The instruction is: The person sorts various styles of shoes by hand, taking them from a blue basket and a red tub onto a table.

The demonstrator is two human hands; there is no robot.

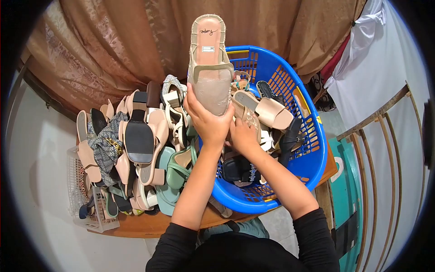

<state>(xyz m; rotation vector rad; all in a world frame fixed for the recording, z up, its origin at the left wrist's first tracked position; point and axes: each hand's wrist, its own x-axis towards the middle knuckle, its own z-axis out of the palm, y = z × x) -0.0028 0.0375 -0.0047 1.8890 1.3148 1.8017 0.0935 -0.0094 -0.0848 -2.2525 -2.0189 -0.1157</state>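
Observation:
My left hand (206, 120) is wrapped round a beige slip-on mule (216, 84), held up with its open heel end at the top. The mule has a pink insole with dark lettering and a small white label. Its toe part looks covered in clear wrinkled film. Close beside it, my right hand (243, 136) is over the blue laundry basket (267, 206), with bent fingers on a tan patterned slipper (248, 115). How far the fingers go round that slipper is partly hidden. Next to it in the basket lies a pale pink wide-strap slide (274, 113).
Left of the basket, many sandals are heaped on the wooden table (140, 231), among them a black-soled heel (139, 143) and green sandals (179, 170). A clear plastic crate (97, 213) stands at the left edge. Brown curtains (113, 41) hang behind; a wooden rack (376, 127) stands right.

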